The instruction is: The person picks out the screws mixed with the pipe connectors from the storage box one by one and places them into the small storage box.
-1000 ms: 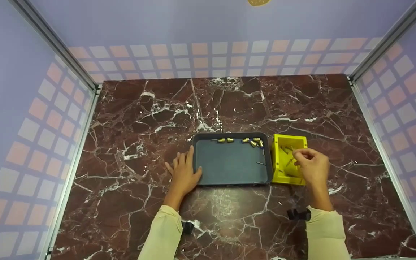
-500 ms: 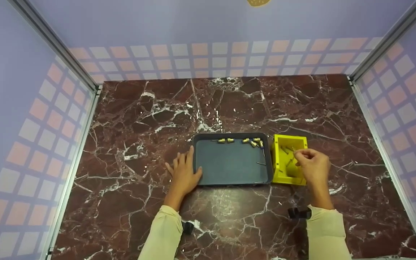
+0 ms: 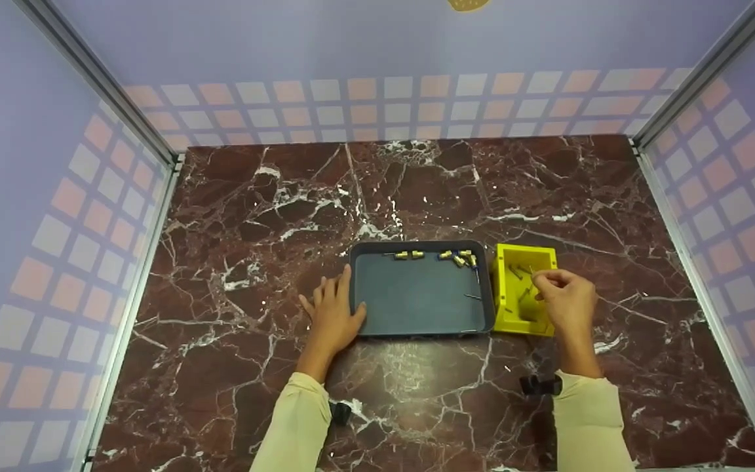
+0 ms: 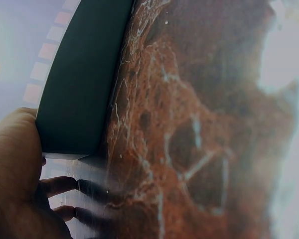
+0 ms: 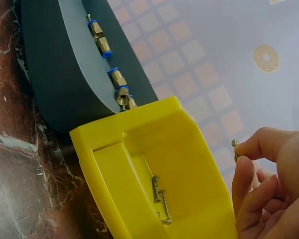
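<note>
My right hand (image 3: 569,301) pinches a small screw (image 5: 234,143) between thumb and fingertips, its head poking out above them. That hand is over the right side of a yellow bin (image 5: 102,174). Several loose screws (image 5: 164,205) lie on the bin's floor. To the bin's left is a dark grey tray (image 3: 410,295). Brass push-in fittings (image 5: 118,78) with blue collars lie along the tray's far side. My left hand (image 3: 333,311) rests at the tray's left edge, fingers extended and thumb at the rim; part of it is hidden behind the tray in the left wrist view.
A few loose screws (image 3: 473,297) lie near the tray's right wall. Everything stands on a dark red marbled table (image 3: 272,216). Lilac panels with pink and white squares (image 3: 397,98) enclose its back and sides.
</note>
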`<state>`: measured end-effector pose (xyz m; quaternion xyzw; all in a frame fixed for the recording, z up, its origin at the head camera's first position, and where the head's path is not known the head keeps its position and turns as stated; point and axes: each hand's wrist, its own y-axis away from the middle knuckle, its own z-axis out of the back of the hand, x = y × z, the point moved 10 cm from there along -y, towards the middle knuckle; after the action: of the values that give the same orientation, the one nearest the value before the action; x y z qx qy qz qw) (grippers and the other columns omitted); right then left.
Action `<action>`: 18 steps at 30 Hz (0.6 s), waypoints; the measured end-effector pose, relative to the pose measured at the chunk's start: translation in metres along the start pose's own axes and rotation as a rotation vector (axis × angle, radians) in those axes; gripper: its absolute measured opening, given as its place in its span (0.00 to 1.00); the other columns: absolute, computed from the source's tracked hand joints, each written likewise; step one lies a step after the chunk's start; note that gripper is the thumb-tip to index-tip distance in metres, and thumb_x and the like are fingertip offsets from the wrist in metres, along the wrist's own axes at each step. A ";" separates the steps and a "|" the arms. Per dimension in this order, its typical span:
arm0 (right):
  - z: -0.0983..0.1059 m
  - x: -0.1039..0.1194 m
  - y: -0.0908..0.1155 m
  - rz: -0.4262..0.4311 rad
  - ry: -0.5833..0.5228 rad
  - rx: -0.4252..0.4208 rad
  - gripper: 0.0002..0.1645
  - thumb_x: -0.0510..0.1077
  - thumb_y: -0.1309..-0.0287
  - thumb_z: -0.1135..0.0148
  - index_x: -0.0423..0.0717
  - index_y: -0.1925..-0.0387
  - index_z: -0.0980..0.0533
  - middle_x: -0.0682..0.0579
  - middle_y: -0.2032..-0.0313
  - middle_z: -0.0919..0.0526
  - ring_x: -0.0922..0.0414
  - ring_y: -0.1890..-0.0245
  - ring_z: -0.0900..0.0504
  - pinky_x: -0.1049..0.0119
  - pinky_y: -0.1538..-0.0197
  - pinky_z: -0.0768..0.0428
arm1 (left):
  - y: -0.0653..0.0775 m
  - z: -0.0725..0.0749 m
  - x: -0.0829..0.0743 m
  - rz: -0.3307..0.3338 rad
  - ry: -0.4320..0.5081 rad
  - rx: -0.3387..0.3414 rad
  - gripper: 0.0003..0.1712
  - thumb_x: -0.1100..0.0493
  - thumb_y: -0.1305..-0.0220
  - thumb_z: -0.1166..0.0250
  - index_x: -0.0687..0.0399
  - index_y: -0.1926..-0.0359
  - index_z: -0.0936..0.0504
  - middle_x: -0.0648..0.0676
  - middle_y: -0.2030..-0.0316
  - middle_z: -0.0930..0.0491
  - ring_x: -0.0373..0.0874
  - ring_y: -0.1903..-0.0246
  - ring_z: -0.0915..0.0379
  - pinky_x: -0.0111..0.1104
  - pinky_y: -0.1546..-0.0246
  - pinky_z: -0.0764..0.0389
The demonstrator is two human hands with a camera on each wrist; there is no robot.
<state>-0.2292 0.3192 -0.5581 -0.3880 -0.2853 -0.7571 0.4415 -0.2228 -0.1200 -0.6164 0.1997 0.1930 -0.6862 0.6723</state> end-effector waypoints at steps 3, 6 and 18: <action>-0.001 -0.001 0.000 -0.009 -0.004 -0.006 0.11 0.46 0.42 0.32 0.44 0.64 0.12 0.47 0.72 0.11 0.65 0.79 0.18 0.71 0.80 0.29 | 0.000 0.000 0.001 0.004 -0.004 0.000 0.46 0.47 0.30 0.37 0.44 0.18 0.48 0.58 0.29 0.34 0.65 0.26 0.48 0.76 0.32 0.64; -0.002 -0.002 0.001 -0.018 -0.005 0.001 0.11 0.47 0.43 0.31 0.44 0.63 0.12 0.49 0.73 0.11 0.65 0.79 0.18 0.71 0.79 0.28 | 0.000 0.000 0.001 0.004 -0.005 -0.002 0.46 0.47 0.31 0.37 0.44 0.18 0.48 0.58 0.29 0.34 0.65 0.26 0.47 0.76 0.32 0.63; -0.008 0.012 0.008 0.078 -0.030 0.016 0.09 0.42 0.43 0.32 0.41 0.65 0.12 0.60 0.79 0.14 0.60 0.78 0.15 0.73 0.77 0.24 | 0.000 -0.001 0.003 0.010 -0.017 -0.001 0.46 0.46 0.30 0.37 0.43 0.18 0.48 0.58 0.29 0.34 0.65 0.24 0.49 0.75 0.31 0.63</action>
<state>-0.2285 0.3045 -0.5516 -0.4066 -0.2828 -0.7310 0.4694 -0.2230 -0.1216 -0.6190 0.1945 0.1868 -0.6843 0.6775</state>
